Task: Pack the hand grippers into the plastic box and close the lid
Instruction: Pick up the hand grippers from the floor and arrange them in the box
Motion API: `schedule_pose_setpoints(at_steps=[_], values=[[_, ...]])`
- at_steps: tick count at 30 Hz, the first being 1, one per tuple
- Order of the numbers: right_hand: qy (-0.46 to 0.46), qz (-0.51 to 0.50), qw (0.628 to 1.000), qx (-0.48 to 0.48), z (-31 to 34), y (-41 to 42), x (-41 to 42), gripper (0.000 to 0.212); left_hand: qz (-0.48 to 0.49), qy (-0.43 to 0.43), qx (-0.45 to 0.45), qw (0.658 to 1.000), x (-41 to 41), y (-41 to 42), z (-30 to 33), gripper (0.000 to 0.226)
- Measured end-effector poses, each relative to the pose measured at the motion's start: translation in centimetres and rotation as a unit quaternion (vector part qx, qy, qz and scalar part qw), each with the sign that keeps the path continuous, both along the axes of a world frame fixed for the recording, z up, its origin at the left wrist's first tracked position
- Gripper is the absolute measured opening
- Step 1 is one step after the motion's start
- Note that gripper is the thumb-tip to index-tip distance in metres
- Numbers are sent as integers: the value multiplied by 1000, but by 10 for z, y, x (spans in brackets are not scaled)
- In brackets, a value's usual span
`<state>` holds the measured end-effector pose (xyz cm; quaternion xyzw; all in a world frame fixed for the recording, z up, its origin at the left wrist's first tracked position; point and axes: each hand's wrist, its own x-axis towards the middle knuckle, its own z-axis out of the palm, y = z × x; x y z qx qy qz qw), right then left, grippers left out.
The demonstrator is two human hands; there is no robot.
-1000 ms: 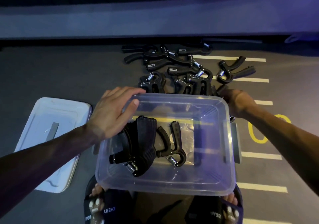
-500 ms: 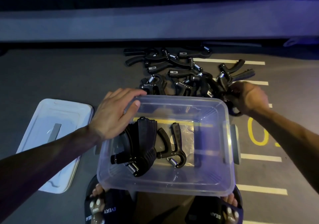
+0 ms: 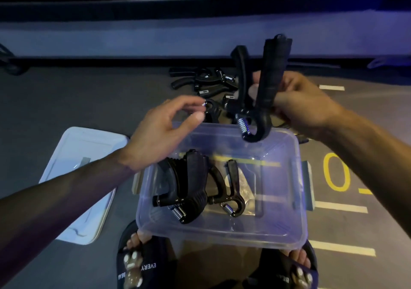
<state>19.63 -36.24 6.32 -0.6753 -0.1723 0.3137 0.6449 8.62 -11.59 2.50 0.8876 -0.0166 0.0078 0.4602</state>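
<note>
Grey floor point(image 3: 66, 101) with white and yellow painted markings point(image 3: 338, 173)

A single wide-angle head-worn view looks forward and steeply down, close over the clear rectangular plastic box point(image 3: 222, 226) at lower centre; the dark grey floor point(image 3: 66, 101) stretches to the frame's top.

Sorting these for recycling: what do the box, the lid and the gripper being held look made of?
Box: clear, slightly frosted plastic; floor lines show through. Lid: opaque white plastic, probably, with a smooth sheen. Held hand gripper: matte black ribbed handles, plastic or rubber, hard to tell; its shiny coil spring looks like metal.
</note>
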Motion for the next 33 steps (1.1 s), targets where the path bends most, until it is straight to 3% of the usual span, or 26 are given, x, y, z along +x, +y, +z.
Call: schedule_pose_setpoints(at_steps=[3, 5, 8, 13, 18, 21, 23, 26, 28, 30, 33], values=[[97, 26, 994, 50, -5, 16, -17, 59, -19, 41, -108, 993, 4, -16, 7, 20], [122, 24, 991, 51, -6, 19, -23, 67, -22, 60, -158, 985, 3, -21, 8, 12], [149, -5, 988, 29, -10, 18, -22, 52, -25, 81, -211, 974, 0, -17, 6, 15], [139, -77, 987, 5, -3, 12, -18, 25, 24, 73, -193, 978, -2, -14, 4, 12], [79, -88, 993, 9, -1, 8, -25, 53, 50, 94, -202, 974, -9, -20, 6, 18], [59, -103, 993, 11, -2, 9, -27, 46, 66, 98, -222, 968, -9, -22, 7, 17], [27, -114, 993, 7, -2, 8, -29, 30, 75, 106, -223, 966, -9, -23, 6, 17], [-62, -95, 992, -57, -6, 8, -32, 19, 57, 102, -154, 981, -13, -23, 6, 21], [-50, -81, 991, -98, -10, 3, -32, 19, 20, 60, -12, 998, -16, -19, 2, 23], [-13, -33, 987, -156, -17, -7, -31, 16, 1, -9, 109, 994, -16, -9, -3, 24], [14, 91, 946, -311, -38, -20, -40, 17, 8, -34, 181, 983, -13, 7, -12, 32]])
